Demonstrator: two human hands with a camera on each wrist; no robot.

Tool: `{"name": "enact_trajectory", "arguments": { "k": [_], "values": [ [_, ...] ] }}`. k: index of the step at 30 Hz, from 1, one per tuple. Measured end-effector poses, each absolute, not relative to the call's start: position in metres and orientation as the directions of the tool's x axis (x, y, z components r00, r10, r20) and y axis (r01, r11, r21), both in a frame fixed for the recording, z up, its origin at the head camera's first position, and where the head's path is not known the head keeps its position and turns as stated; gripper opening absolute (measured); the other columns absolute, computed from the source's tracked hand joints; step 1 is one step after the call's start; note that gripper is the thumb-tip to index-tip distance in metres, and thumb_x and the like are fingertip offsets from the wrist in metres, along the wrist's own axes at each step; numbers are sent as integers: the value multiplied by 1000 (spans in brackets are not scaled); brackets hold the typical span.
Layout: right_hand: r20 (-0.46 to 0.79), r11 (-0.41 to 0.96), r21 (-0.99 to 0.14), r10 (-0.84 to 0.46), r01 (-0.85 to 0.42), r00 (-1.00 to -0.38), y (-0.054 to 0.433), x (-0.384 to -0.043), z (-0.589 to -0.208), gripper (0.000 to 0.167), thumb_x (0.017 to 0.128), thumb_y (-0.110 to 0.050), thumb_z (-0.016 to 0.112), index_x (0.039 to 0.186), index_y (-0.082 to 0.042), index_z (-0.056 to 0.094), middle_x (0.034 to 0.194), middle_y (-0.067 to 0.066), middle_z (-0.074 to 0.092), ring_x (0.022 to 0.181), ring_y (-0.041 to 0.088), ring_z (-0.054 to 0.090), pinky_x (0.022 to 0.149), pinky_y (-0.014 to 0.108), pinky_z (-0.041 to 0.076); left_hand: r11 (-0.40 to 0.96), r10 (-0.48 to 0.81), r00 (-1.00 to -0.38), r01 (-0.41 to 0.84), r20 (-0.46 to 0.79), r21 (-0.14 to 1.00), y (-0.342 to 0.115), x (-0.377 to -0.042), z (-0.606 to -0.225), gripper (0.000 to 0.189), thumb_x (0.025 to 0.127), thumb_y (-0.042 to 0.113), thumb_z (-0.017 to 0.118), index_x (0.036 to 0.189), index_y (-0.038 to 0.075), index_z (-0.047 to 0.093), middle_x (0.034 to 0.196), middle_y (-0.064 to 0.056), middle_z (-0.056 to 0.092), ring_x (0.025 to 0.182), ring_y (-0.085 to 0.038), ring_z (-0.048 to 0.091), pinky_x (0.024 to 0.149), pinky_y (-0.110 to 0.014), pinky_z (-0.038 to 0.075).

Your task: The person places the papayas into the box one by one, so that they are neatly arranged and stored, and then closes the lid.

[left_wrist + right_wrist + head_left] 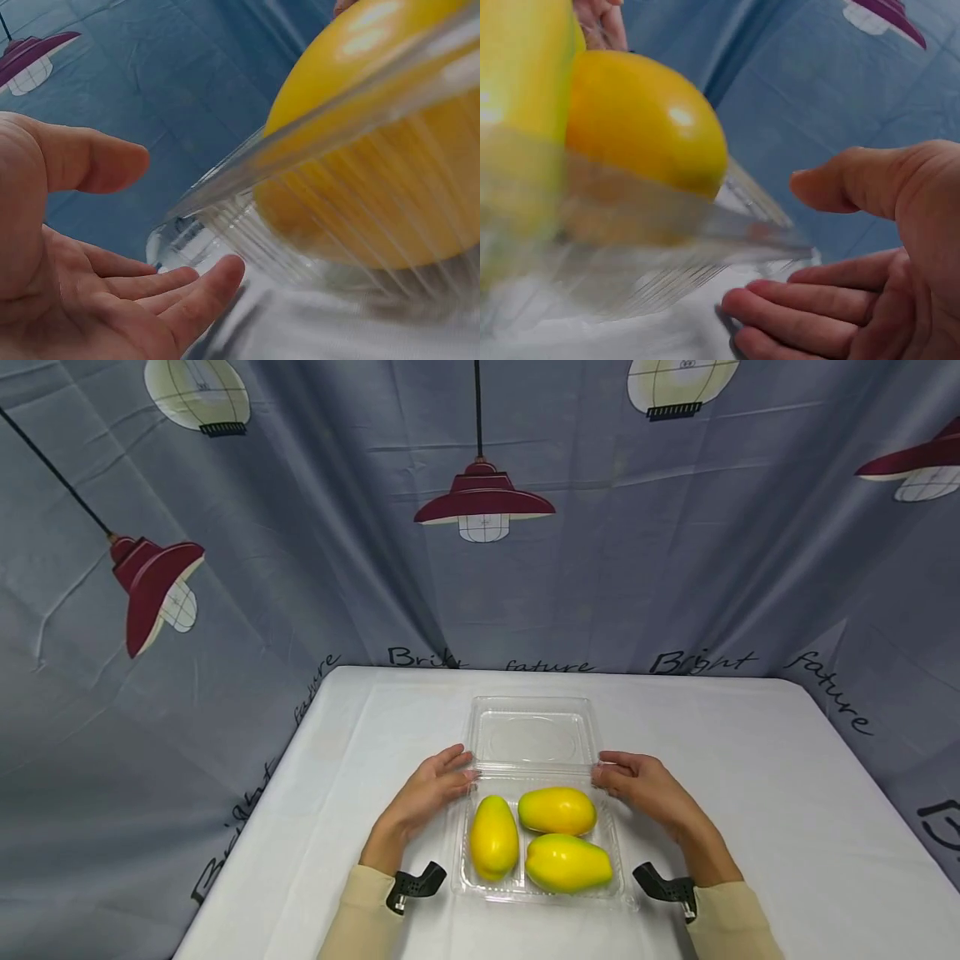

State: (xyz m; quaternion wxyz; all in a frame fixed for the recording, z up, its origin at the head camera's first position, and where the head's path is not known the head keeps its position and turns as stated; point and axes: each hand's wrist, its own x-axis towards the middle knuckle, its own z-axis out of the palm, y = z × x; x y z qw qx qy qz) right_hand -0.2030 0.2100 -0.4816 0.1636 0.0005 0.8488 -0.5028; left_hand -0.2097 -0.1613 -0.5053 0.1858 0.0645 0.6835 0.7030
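A clear plastic clamshell box [546,898] lies on the table with its lid [534,739] folded back, away from the person. In its base sit three yellow, mango-like fruits: one upright at the left [494,838], one across the back [557,811], one across the front [568,863]. My left hand [431,787] is at the box's left side near the hinge, fingers extended and thumb apart. On the opposite side my right hand [647,789] mirrors it, its fingertips right at the edge. In both wrist views the fingers are loosely straight beside the ribbed wall [300,225].
A white cloth covers the table [375,727]. Behind and at both sides hangs a grey-blue curtain [322,527] printed with lamps and lettering. Each wrist carries a black camera mount, one on the left [417,882] and one on the right [664,885].
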Motion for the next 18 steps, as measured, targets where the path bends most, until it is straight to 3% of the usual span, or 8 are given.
{"name": "enact_trajectory", "arguments": {
  "k": [3, 8, 12, 18],
  "values": [
    [-280, 451, -876, -178, 175, -943, 210, -206, -488, 75, 107, -39, 71, 164, 2, 45, 147, 18, 71, 126, 28, 73, 118, 56, 53, 6, 370, -912, -186, -175, 982, -159, -213, -509, 81, 102, 7, 62, 171, -7, 20, 176, -29, 31, 146, -37, 58, 120, -35, 51],
    [-243, 400, -905, -210, 144, -947, 213, -207, -494, 73, 107, -34, 71, 165, -1, 42, 149, 19, 69, 128, 29, 73, 116, 50, 56, -23, 398, -898, -213, -186, 977, -156, -214, -513, 81, 105, 4, 60, 175, 6, 19, 177, -23, 33, 148, -42, 58, 123, -43, 50],
    [-196, 390, -915, -210, 102, -958, 215, -207, -495, 70, 106, -32, 74, 163, -5, 44, 150, 19, 68, 130, 30, 72, 115, 49, 57, -56, 396, -903, -204, -165, 977, -156, -215, -514, 82, 106, 1, 60, 176, 15, 20, 175, -22, 37, 145, -41, 60, 119, -39, 54],
    [-92, 373, -928, -206, 9, -974, 215, -205, -495, 50, 105, -19, 75, 147, -2, 52, 146, 21, 70, 132, 34, 72, 103, 22, 59, -68, 387, -913, -165, -126, 984, -157, -215, -512, 82, 103, -4, 61, 173, 16, 23, 174, -22, 38, 138, -39, 66, 112, -35, 58]
  ]
}}
